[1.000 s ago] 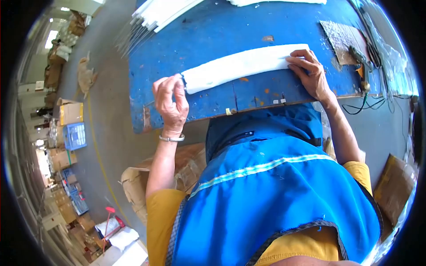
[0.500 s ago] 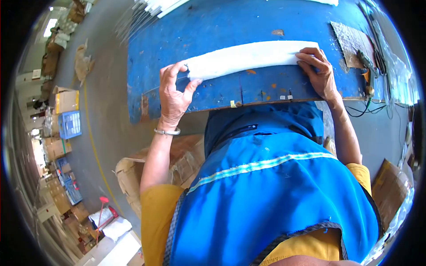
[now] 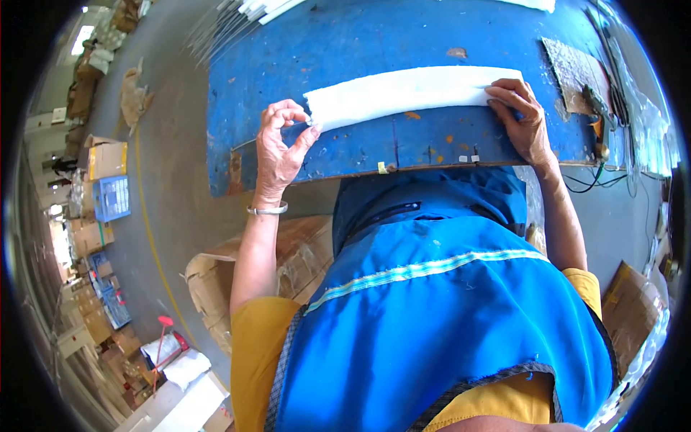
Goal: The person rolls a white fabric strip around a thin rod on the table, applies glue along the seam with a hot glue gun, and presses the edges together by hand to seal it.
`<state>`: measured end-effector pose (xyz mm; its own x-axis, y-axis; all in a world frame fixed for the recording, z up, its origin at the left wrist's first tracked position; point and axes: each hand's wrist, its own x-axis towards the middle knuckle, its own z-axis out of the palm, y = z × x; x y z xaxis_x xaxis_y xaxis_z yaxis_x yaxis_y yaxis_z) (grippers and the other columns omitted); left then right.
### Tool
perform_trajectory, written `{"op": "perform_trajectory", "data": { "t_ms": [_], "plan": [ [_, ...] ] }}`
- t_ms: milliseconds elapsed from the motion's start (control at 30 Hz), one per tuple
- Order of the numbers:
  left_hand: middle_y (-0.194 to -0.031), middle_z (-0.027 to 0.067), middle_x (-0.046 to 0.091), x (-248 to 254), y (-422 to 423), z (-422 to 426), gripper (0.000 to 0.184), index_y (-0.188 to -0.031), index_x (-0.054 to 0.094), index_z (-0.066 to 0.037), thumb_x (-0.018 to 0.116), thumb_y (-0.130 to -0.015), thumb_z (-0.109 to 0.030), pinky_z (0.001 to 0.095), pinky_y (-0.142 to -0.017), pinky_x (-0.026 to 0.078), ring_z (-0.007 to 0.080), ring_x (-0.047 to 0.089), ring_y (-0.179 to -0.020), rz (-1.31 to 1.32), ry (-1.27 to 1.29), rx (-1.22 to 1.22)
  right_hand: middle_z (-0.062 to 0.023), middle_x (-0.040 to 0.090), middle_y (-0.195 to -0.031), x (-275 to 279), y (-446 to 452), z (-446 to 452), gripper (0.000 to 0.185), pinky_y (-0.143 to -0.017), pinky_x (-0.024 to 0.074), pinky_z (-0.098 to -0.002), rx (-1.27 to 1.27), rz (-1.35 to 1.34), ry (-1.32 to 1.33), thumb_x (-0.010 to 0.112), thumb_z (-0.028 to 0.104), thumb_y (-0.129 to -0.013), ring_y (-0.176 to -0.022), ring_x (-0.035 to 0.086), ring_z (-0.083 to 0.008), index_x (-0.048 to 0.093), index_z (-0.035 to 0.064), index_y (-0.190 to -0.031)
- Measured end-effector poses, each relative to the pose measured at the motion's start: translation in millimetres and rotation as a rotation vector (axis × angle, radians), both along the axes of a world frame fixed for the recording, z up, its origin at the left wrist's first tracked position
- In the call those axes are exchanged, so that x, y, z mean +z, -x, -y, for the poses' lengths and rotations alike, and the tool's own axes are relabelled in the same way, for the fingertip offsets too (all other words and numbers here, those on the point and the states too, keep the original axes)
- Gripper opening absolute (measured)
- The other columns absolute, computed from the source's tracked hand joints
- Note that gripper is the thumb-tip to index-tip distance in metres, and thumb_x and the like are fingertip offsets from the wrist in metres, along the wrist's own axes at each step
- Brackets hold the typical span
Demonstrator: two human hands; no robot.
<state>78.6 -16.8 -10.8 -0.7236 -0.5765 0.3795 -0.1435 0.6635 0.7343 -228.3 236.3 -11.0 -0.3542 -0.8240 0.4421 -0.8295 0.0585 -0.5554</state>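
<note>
Compared with half a second ago, the left hand [image 3: 282, 153] has drawn its thumb and fingertips closer together, moving from the left end's edge to its near corner, while the right hand [image 3: 525, 124] stays at the other end. Both hands are well apart and closed on the same white strip [image 3: 407, 90], the left pinching that corner, the right gripping the right end between thumb and fingers. The strip lies lengthwise near the front of the blue desk [image 3: 345, 47]. It is laid out long and fairly smooth, its left edge ragged; that corner looks to be the part being worked, and what remains to be done cannot be told.

The desk is scuffed and chipped, with small pale stickers by the near edge. A bundle of white rods [image 3: 272, 7] sits at the far left; at the right lie a speckled board [image 3: 571, 65] and a glue-gun-like tool [image 3: 597, 106]. Beyond, a grey floor [image 3: 176, 158] carries a yellow line, a blue crate [image 3: 112, 199] and stacked cartons [image 3: 108, 160].
</note>
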Motion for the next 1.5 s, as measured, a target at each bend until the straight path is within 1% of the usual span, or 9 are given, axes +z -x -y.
{"op": "perform_trajectory", "data": {
  "t_ms": [567, 767, 867, 900, 1000, 1033, 1133, 1267, 1500],
  "plan": [
    [-0.090, 0.0030, 0.062, -6, 9, 7, 0.011, -0.079, 0.064, -0.004, 0.073, -0.075, -0.007, 0.0248, -0.065, 0.046, 0.0115, 0.056, -0.076, 0.094, -0.228, 0.215, -0.0092, 0.061, -0.101, -1, 0, 0, 0.019, -0.084, 0.0486, -0.0346, 0.000, 0.005, -0.009, 0.066, 0.006, -0.082, -0.095, 0.058, -0.0248, 0.067, 0.0049, -0.101],
    [-0.091, 0.0067, 0.062, -10, 14, 13, 0.023, -0.095, 0.061, -0.002, 0.071, -0.075, -0.003, 0.0264, -0.066, 0.049, 0.0120, 0.057, -0.078, 0.057, -0.252, 0.243, -0.0087, 0.061, -0.101, -1, 0, -1, 0.019, -0.084, 0.0486, -0.0344, -0.013, 0.000, -0.020, 0.067, 0.005, -0.082, -0.095, 0.058, -0.0245, 0.067, 0.0053, -0.101],
    [-0.099, 0.0065, 0.060, -3, 9, 12, 0.029, -0.107, 0.058, -0.002, 0.068, -0.080, -0.003, 0.0235, -0.070, 0.049, 0.0096, 0.055, -0.085, 0.058, -0.172, 0.340, -0.0085, 0.061, -0.101, -1, -1, 0, 0.019, -0.084, 0.0485, -0.0343, -0.017, 0.015, -0.021, 0.067, 0.005, -0.082, -0.095, 0.058, -0.0246, 0.067, 0.0054, -0.101],
    [-0.096, 0.0116, 0.060, 6, 10, 5, 0.021, -0.100, 0.060, -0.001, 0.062, -0.080, 0.000, 0.0326, -0.072, 0.049, 0.0210, 0.058, -0.082, 0.029, -0.056, 0.403, -0.0085, 0.061, -0.101, -1, -1, -1, 0.019, -0.084, 0.0485, -0.0343, -0.014, 0.017, -0.018, 0.067, 0.005, -0.082, -0.095, 0.058, -0.0246, 0.067, 0.0053, -0.101],
    [-0.096, 0.0125, 0.060, 18, 7, -11, 0.021, -0.104, 0.059, -0.001, 0.061, -0.083, 0.000, 0.0336, -0.076, 0.047, 0.0244, 0.058, -0.089, -0.029, 0.628, 0.368, -0.0085, 0.061, -0.101, 2, -2, 0, 0.019, -0.084, 0.0483, -0.0344, -0.010, 0.026, -0.018, 0.066, 0.005, -0.082, -0.096, 0.057, -0.0247, 0.067, 0.0053, -0.101],
    [-0.096, 0.0136, 0.060, 23, 10, -22, 0.017, -0.100, 0.060, -0.001, 0.060, -0.083, 0.002, 0.0370, -0.078, 0.045, 0.0290, 0.057, -0.090, -0.074, 0.697, 0.355, -0.0085, 0.061, -0.102, 2, -2, 0, 0.020, -0.084, 0.0482, -0.0344, -0.008, 0.031, -0.021, 0.066, 0.005, -0.082, -0.096, 0.057, -0.0248, 0.067, 0.0053, -0.101],
    [-0.095, 0.0094, 0.061, 27, 13, -36, 0.017, -0.095, 0.063, -0.005, 0.066, -0.080, 0.000, 0.0360, -0.079, 0.046, 0.0258, 0.057, -0.090, -0.180, 0.708, 0.237, -0.0084, 0.061, -0.102, 0, 1, 0, 0.020, -0.084, 0.0479, -0.0347, 0.000, 0.018, -0.018, 0.066, 0.005, -0.082, -0.096, 0.057, -0.0247, 0.067, 0.0053, -0.102],
    [-0.100, 0.0082, 0.063, 14, 22, -51, 0.027, -0.099, 0.067, -0.007, 0.076, -0.073, -0.010, 0.0384, -0.083, 0.045, 0.0245, 0.059, -0.094, 0.065, 0.841, -0.083, -0.0085, 0.061, -0.102, -1, 0, -1, 0.019, -0.084, 0.0477, -0.0349, -0.003, 0.021, -0.019, 0.066, 0.005, -0.082, -0.096, 0.057, -0.0248, 0.067, 0.0051, -0.101],
    [-0.103, 0.0106, 0.064, -2, 29, -43, 0.029, -0.103, 0.067, -0.001, 0.073, -0.076, -0.008, 0.0388, -0.085, 0.047, 0.0273, 0.058, -0.096, 0.202, 0.795, 0.029, -0.0086, 0.060, -0.102, 3, -1, 0, 0.019, -0.084, 0.0479, -0.0348, -0.006, 0.032, -0.023, 0.066, 0.005, -0.083, -0.096, 0.057, -0.0244, 0.067, 0.0056, -0.101]
  ]
}}
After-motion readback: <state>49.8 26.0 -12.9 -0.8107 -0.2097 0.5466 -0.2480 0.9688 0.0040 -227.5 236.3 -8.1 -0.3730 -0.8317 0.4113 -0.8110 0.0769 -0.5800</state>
